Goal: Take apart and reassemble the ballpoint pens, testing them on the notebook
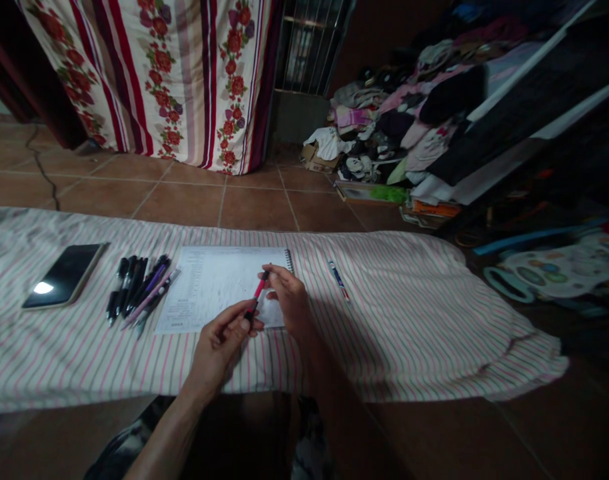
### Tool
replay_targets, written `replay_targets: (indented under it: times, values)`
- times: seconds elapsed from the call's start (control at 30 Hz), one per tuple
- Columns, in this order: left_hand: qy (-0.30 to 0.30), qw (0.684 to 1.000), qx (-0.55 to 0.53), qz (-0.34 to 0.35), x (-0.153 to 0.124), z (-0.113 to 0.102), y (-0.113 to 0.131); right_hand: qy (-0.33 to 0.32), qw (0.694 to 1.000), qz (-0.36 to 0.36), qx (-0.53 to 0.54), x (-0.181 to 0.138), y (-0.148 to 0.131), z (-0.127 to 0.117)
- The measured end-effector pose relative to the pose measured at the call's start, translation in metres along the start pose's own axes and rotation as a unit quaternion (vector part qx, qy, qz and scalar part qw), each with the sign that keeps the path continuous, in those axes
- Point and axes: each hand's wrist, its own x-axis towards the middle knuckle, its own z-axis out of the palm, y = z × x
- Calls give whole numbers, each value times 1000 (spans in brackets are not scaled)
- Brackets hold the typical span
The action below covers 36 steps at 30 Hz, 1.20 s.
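Note:
A red and black pen stands tilted above a spiral notebook, and both hands grip it. My left hand pinches its lower black end, while my right hand holds its upper end. The notebook's printed page lies open on a striped cloth, partly hidden by my hands. To the left of the notebook lies a bundle of several pens. A black smartphone lies farther left, and a single blue and white pen lies to the right.
Terracotta floor tiles surround the cloth. A floral striped curtain hangs at the back. A heap of clothes sits at the back right, and a patterned mat with toys lies at the right.

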Motion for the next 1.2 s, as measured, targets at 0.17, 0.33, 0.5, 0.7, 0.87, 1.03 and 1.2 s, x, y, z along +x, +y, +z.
replay_targets:
  times: [0.17, 0.33, 0.5, 0.7, 0.87, 1.03, 1.2]
  values:
    - [3, 1000, -30, 6, 1, 0, -1, -91, 988, -98, -77, -9, -1, 4]
    - [-7, 1000, -17, 9, 2, -1, 0, -102, 954, -197, -199, -14, 3, 6]
    - [-18, 1000, 7, 10, 1, 0, 0, -39, 909, -291, -295, -13, 4, 3]
    - [-34, 999, 32, 27, 4, 4, -3, -17, 865, -365, -343, -15, 3, -1]
    - [-21, 987, 115, 107, 5, 3, -12, -17, 846, -390, -364, -16, 4, -2]
    - [-19, 986, 129, 105, 4, 3, -11, -31, 843, -373, -386, -14, 2, -2]
    - [-31, 993, 89, 78, 4, 3, -3, -32, 849, -342, -401, -11, 2, -3]
